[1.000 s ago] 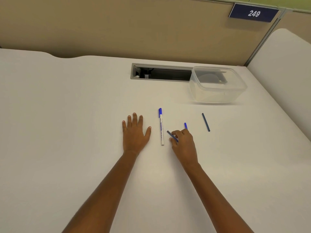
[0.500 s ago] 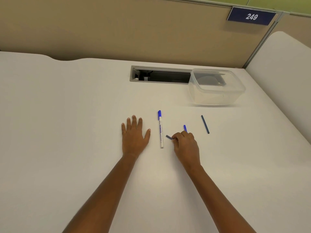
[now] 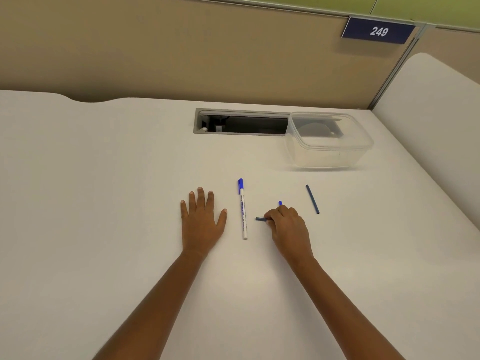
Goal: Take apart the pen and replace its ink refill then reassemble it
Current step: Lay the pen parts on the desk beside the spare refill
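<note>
Beside the pen point(image 3: 242, 211), left hand point(image 3: 201, 224) lies flat, right hand point(image 3: 289, 227) pinches a refill point(image 3: 259, 219).

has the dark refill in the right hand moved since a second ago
Yes. The dark refill pinched by the right hand swung from angled to level, its free end pointing toward the white pen, which has not shifted.

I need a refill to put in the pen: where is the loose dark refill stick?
The loose refill stick lies on the table, right of the right hand, in front of the clear container.
</note>
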`<state>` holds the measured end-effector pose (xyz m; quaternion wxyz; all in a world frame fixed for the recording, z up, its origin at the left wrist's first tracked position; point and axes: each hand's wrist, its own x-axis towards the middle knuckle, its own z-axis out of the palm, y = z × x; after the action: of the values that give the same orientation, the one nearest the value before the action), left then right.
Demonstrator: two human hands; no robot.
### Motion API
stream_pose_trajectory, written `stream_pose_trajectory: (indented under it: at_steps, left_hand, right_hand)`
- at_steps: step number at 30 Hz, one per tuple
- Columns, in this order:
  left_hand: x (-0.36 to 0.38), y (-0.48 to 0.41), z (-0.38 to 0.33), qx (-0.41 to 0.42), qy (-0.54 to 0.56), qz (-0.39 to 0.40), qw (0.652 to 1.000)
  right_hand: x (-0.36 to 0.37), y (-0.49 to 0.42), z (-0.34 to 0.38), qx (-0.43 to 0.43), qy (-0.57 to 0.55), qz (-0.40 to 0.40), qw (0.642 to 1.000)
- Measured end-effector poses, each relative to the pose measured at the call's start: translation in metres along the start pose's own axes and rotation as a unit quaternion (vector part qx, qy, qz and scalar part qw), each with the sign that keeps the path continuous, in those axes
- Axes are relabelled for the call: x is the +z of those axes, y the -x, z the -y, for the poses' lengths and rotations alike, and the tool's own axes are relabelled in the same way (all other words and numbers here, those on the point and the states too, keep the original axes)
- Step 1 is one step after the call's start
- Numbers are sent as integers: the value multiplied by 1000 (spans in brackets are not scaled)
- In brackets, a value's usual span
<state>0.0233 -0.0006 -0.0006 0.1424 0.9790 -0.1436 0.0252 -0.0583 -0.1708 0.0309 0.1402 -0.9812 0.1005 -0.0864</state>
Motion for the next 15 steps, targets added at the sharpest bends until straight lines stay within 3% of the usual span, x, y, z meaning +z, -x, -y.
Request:
stream_pose_trajectory:
  at_steps: [9, 15]
  left_hand:
    - [1, -6, -4, 4, -4, 0, 1000]
    - [0, -20, -3, 17, -10, 20, 1000]
  right_hand:
    - [-3, -6, -5, -43, -2, 6, 999]
    - [-20, -18, -10, -71, 1, -49, 996]
